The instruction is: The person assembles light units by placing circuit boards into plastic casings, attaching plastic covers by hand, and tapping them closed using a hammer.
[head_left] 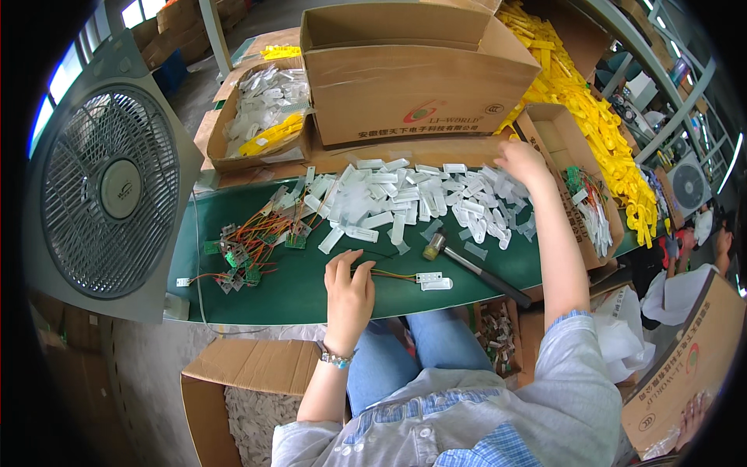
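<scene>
My left hand (350,289) is over the green tabletop near its front edge, fingers curled down on thin coloured wires (393,275). The wires run right to a small white part with holes (428,276), with a clear plastic cover (436,285) touching it. The other wire end is hidden by my left hand. My right hand (523,162) is stretched to the far right of a pile of clear plastic covers (420,191). Its fingers are bent and apart, with nothing visible between them. A hammer (478,268) lies between the pile and my right forearm.
Wired green circuit boards (253,249) lie tangled at left, beside a large fan (117,194). A tall carton (412,93) and an open box (261,117) stand behind. Right are a carton (556,144) and yellow strips (615,140). Another carton (257,366) sits below left.
</scene>
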Available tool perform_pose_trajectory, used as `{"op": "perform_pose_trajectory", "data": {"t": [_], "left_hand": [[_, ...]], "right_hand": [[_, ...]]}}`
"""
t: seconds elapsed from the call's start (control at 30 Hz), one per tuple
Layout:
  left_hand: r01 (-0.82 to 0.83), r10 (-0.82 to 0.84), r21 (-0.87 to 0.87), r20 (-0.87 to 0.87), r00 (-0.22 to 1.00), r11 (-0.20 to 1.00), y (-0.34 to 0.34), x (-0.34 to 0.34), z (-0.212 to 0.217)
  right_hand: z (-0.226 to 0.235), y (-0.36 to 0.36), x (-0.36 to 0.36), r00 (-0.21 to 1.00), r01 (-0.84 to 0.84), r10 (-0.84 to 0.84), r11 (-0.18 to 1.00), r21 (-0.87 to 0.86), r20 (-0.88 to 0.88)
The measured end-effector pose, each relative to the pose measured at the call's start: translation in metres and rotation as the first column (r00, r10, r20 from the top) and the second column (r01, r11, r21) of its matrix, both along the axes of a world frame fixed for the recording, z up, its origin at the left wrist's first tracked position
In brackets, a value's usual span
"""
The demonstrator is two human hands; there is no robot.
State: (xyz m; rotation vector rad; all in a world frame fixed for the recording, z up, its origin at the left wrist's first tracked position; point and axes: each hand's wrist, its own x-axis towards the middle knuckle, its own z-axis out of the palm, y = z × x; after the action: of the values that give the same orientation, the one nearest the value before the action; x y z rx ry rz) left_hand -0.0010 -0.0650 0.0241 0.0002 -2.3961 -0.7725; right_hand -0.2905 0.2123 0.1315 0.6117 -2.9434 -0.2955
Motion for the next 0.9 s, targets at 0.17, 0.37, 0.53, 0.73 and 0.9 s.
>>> {"op": "perform_pose_trajectory", "data": {"t": [0.17, 0.37, 0.53, 0.73, 0.9], "left_hand": [[-0.009, 0.008, -0.017, -0.007, 1.0, 1.0, 0.0, 0.001, -0.002], [-0.042, 0.042, -0.006, -0.011, 0.999, 0.999, 0.002, 0.0, 0.0], [-0.047, 0.047, -0.021, 0.005, 0.999, 0.999, 0.002, 0.002, 0.0], [-0.051, 0.051, -0.04, 0.01, 0.999, 0.998, 0.004, -0.001, -0.001], [-0.058, 0.058, -0.017, 0.002, 0.998, 0.998, 0.003, 0.0, 0.002]], "right_hand": [[-0.005, -0.127, 0.053, 0.743, -0.604, 0.669, 0.665, -0.44, -0.01], [-0.065, -0.216, 0.072, 0.664, -0.702, 0.746, 0.601, -0.383, -0.047], [-0.082, -0.219, 0.067, 0.613, -0.779, 0.763, 0.54, -0.318, -0.207], [-0.085, -0.202, 0.052, 0.686, -0.659, 0.672, 0.411, -0.631, -0.279], [-0.037, -0.139, 0.037, 0.774, -0.493, 0.623, 0.479, -0.726, -0.114]]}}
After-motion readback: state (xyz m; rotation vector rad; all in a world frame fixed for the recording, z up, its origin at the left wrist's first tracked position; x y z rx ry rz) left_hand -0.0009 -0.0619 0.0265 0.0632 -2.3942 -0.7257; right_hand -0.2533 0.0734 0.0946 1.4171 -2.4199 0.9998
